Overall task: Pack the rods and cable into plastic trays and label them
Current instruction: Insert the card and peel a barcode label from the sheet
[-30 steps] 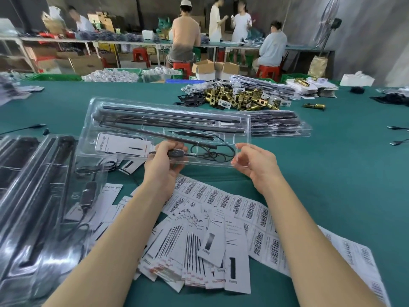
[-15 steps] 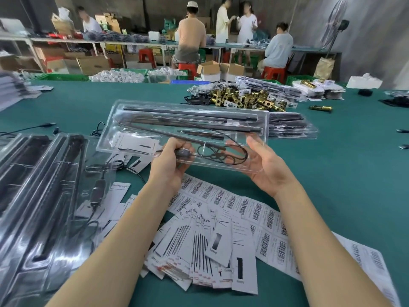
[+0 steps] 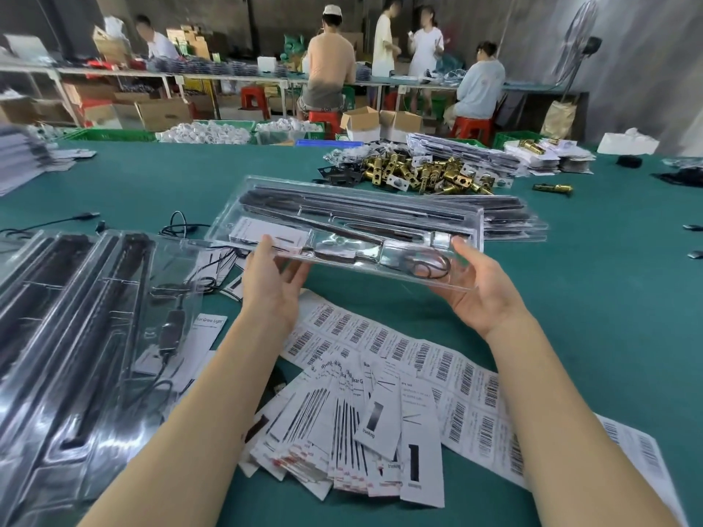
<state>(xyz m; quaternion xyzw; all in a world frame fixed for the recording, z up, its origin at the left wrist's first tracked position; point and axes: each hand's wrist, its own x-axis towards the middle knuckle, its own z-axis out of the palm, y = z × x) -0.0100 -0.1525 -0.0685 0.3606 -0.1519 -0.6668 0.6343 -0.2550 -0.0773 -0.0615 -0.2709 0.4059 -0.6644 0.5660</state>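
above the green counter (image 3: 570, 298), in front of the person, a clear plastic tray (image 3: 342, 230) is held up off the surface, its long axis running left to right and slanting a little away toward the right. dark rods (image 3: 357, 209) lie lengthwise in its far half, parallel to that axis; a coiled black cable (image 3: 426, 265) sits in the near right compartment and a white label card (image 3: 266, 234) in the near left one. the left hand (image 3: 272, 287) holds the near left edge, thumb on top over the card, fingers underneath. the right hand (image 3: 481, 290) grips the near right corner, thumb on the top rim, palm and fingers beneath. below the tray lie barcode sticker sheets (image 3: 437, 359) and a fanned heap of label cards (image 3: 353, 431). packed trays (image 3: 76, 336) are stacked at the left, more (image 3: 513, 222) just behind the held tray.
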